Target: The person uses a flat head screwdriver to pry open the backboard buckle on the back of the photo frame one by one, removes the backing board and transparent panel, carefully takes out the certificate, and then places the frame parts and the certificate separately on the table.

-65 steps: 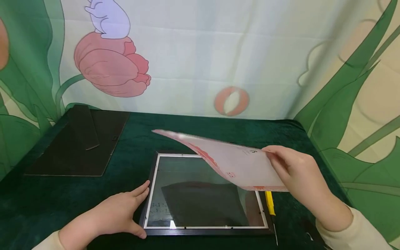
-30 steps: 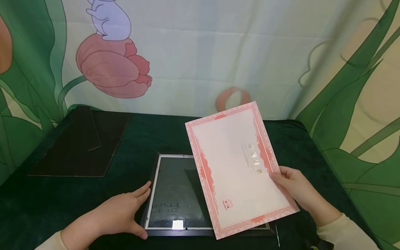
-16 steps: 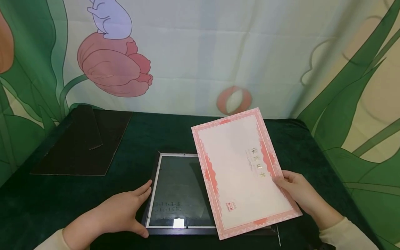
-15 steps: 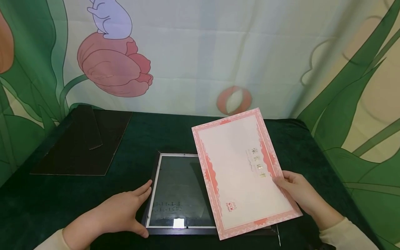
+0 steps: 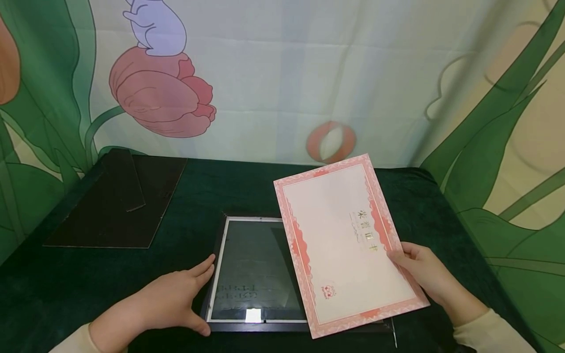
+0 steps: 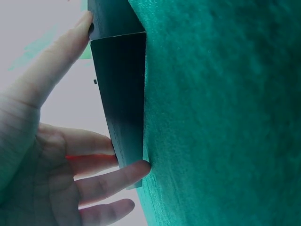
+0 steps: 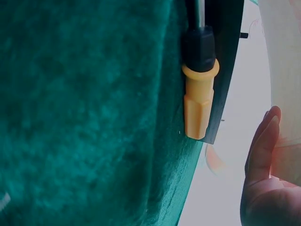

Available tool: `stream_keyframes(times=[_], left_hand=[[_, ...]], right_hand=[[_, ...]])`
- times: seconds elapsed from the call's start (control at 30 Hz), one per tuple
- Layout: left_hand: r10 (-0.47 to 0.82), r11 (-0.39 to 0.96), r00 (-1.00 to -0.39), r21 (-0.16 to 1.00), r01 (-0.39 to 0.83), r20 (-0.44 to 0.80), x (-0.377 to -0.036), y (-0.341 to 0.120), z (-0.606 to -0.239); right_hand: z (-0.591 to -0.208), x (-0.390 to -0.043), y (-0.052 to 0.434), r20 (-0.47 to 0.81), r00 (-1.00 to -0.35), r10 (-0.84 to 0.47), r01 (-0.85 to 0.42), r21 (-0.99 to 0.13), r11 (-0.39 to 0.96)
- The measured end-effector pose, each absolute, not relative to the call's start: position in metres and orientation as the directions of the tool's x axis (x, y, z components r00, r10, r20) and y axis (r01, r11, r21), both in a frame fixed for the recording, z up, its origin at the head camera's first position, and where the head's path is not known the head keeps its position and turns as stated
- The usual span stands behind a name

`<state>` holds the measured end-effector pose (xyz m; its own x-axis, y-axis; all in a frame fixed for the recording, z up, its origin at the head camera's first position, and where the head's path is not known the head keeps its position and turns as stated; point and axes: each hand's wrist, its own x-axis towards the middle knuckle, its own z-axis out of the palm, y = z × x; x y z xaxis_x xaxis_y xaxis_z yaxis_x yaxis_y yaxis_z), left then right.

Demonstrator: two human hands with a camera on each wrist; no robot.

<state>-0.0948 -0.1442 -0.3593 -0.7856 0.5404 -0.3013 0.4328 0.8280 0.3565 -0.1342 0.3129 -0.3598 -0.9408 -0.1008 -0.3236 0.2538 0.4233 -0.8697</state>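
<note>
A certificate sheet (image 5: 335, 245) with a pink patterned border is pinched at its right edge between thumb and fingers of my right hand (image 5: 430, 269). It is held tilted above the picture frame (image 5: 256, 327), hiding most of the frame's right half. The black picture frame lies with its glass and white inner rim facing up. My left hand (image 5: 172, 299) rests against its left side, fingers spread and fairly straight, with the thumb at the near corner. In the left wrist view, fingertips (image 6: 141, 168) touch the frame's dark side wall (image 6: 120, 94).
A black backing board (image 5: 110, 211) with a stand leg lies at the back left. Beside the frame's right side lies a yellow-handled screwdriver (image 7: 198, 103); its metal shaft (image 5: 394, 333) shows in the head view. Dark green cloth (image 5: 212, 184) covers the table, and a printed curtain (image 5: 256, 73) hangs behind.
My right hand has turned the certificate from nearly flat and edge-on to face up toward the head camera, then shifted it slightly right and down. My left hand has stayed at the frame.
</note>
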Motion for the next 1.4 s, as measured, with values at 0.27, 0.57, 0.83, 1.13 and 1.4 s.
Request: stream_keyframes(times=[0.27,0.57,0.83,1.13,1.4], left_hand=[[0.538,0.832,-0.783,0.345,0.434,-0.312,-0.0951,-0.1453,-0.3593],[0.532,0.833,-0.789,0.36,0.421,-0.308,-0.0949,-0.1456,-0.3603],[0.538,0.834,-0.779,0.34,0.435,-0.323,-0.0967,-0.1456,-0.3614],[0.541,0.833,-0.771,0.343,0.435,-0.336,-0.0977,-0.1467,-0.3614],[0.533,0.837,-0.776,0.348,0.423,-0.338,-0.0977,-0.1472,-0.3605]], right_hand=[[-0.3596,-0.1333,0.3118,-0.322,-0.942,-0.094,0.256,-0.871,0.421],[-0.359,-0.1331,0.3124,-0.325,-0.941,-0.1,0.256,-0.871,0.42],[-0.3583,-0.133,0.3122,-0.328,-0.94,-0.094,0.258,-0.863,0.434],[-0.3579,-0.1332,0.3118,-0.336,-0.937,-0.093,0.265,-0.86,0.435],[-0.356,-0.1327,0.3114,-0.34,-0.935,-0.095,0.268,-0.858,0.438]])
